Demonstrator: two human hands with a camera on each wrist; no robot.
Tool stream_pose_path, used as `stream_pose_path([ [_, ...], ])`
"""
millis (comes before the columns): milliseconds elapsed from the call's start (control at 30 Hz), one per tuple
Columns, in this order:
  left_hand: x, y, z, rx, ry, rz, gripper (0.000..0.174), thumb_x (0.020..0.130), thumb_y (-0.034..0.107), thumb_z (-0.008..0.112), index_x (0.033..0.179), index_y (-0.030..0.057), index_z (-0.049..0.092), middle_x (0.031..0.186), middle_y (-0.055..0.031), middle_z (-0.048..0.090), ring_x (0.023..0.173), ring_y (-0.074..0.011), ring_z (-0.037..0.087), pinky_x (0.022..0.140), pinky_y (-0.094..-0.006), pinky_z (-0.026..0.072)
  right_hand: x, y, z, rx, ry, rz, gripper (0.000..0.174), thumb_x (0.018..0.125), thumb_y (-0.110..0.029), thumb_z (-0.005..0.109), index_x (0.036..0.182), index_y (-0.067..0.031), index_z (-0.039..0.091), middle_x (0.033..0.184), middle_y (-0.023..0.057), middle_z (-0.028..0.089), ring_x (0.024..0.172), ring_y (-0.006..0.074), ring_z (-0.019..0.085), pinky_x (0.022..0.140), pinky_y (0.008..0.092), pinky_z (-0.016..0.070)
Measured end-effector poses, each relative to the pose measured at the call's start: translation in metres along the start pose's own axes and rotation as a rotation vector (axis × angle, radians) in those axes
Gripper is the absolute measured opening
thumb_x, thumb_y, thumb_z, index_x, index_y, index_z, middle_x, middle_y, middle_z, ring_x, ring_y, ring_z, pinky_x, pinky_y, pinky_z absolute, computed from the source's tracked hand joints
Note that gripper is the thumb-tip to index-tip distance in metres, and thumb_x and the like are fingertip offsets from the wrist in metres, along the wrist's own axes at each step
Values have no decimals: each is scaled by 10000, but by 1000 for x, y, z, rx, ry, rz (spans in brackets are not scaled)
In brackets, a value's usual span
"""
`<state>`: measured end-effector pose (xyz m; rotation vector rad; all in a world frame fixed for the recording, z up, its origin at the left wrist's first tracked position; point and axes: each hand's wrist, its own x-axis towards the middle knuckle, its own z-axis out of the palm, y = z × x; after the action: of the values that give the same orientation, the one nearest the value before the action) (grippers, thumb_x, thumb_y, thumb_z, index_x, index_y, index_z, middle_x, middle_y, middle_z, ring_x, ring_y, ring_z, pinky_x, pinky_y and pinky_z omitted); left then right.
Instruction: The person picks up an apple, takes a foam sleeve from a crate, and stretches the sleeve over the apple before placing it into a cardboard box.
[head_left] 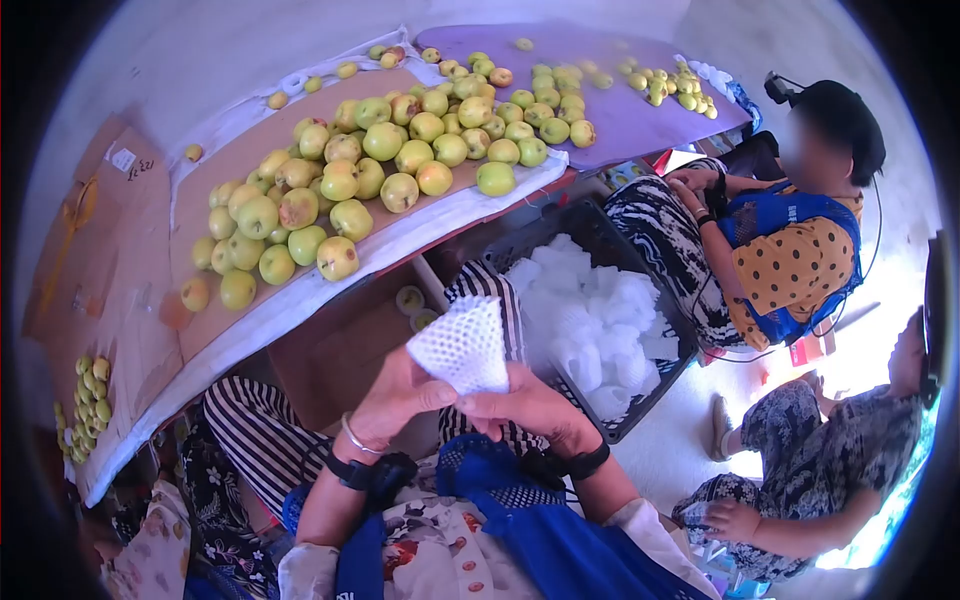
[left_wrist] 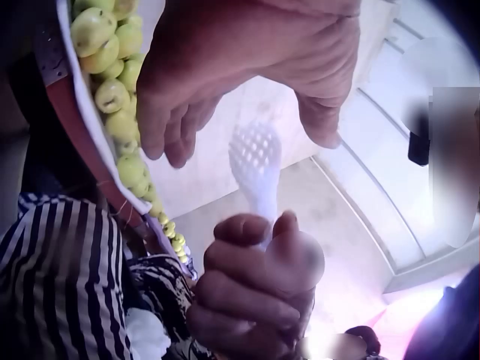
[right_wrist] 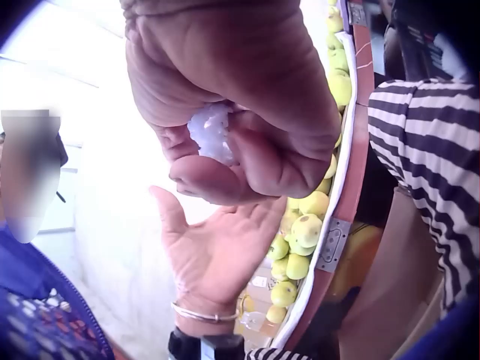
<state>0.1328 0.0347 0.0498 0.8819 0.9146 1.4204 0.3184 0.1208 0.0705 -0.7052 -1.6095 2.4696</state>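
Observation:
A white foam net sleeve (head_left: 462,345) stands up from my right hand (head_left: 522,402), whose curled fingers grip its narrow lower end. In the left wrist view the sleeve (left_wrist: 256,161) flares above that fist (left_wrist: 247,292). My left hand (head_left: 398,402) is beside the sleeve, fingers and thumb spread apart around a gap. The right wrist view shows this left palm (right_wrist: 221,251) facing up with nothing on it, while the bunched end of the sleeve (right_wrist: 212,135) pokes through the right hand's grip.
Many yellow-green apples (head_left: 383,141) are heaped on the cardboard-covered table (head_left: 190,325), more on its purple section (head_left: 640,130). A black crate (head_left: 622,432) of white foam nets (head_left: 590,320) stands to my right. Two people sit beyond it: one in a blue vest (head_left: 800,220), one in patterned clothes (head_left: 800,450).

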Motion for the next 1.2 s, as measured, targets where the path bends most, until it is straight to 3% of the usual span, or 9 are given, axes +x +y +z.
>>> stream_pose_path([
  [67, -5, -3, 11, -166, -29, -36, 656, 852, 330, 772, 1342, -19, 509, 1240, -137, 637, 1136, -220, 609, 1004, -348, 464, 3, 4, 4, -61, -80, 22, 242, 922, -253, 684, 893, -19, 629, 682, 32, 604, 559, 118, 604, 504, 232, 484],
  [300, -2, -8, 16, -127, -4, -11, 303, 1010, 276, 565, 1139, 3, 595, 1035, -102, 687, 931, -147, 649, 829, -279, 524, -1, 21, 4, -78, -113, 149, 255, 921, -250, 677, 942, -4, 613, 692, 43, 606, 578, 112, 610, 538, 229, 493],
  [400, -3, -12, 26, -86, 60, 29, 262, 1017, 282, 553, 1062, 25, 580, 958, -76, 680, 861, -120, 635, 780, -264, 523, 6, 39, 13, -190, 49, -234, 263, 899, -230, 687, 991, 1, 601, 793, 66, 621, 716, 138, 620, 665, 272, 520],
  [500, -2, -12, 32, 40, 57, 78, 255, 1016, 282, 556, 1057, 31, 567, 955, -79, 686, 851, -115, 637, 773, -262, 524, 9, 34, 19, -268, 145, -196, 265, 879, -196, 680, 1037, -2, 594, 914, 77, 619, 861, 180, 597, 800, 338, 504],
  [600, -2, -2, 30, -122, 110, 70, 240, 1025, 279, 533, 1029, 40, 543, 939, -102, 683, 824, -145, 643, 762, -302, 543, 10, 32, 8, -144, -95, 196, 298, 899, -192, 632, 1128, -9, 579, 1007, 92, 622, 963, 206, 593, 879, 351, 477],
  [733, 1, 2, 32, -345, 170, 159, 267, 1030, 311, 510, 980, 49, 518, 777, -76, 600, 710, -162, 596, 740, -322, 553, 18, 39, 14, -831, 93, -287, 292, 895, -263, 538, 1016, 2, 563, 896, 249, 646, 808, 417, 635, 723, 466, 511],
  [933, -12, 18, 44, -87, 106, 157, 288, 1029, 327, 517, 932, 58, 554, 724, -32, 549, 657, -121, 531, 684, -286, 452, 33, 39, 20, -977, 243, -400, 261, 822, -254, 648, 1012, -81, 604, 835, 187, 675, 789, 407, 655, 682, 476, 524],
  [1067, -20, 28, 55, 447, 80, 515, 255, 1014, 259, 526, 892, 43, 584, 753, -37, 573, 638, -110, 515, 616, -239, 422, 40, 29, 17, -809, 194, -576, 239, 774, -243, 702, 942, -99, 614, 823, 140, 664, 789, 372, 659, 654, 442, 524],
  [1200, -15, 50, 63, -72, 261, 396, 432, 1043, 421, 421, 758, 96, 432, 581, -17, 424, 511, -117, 403, 587, -304, 420, 36, 25, 32, -1080, 266, -718, 201, 772, -171, 686, 923, -78, 592, 797, 136, 627, 745, 348, 644, 658, 420, 520],
])
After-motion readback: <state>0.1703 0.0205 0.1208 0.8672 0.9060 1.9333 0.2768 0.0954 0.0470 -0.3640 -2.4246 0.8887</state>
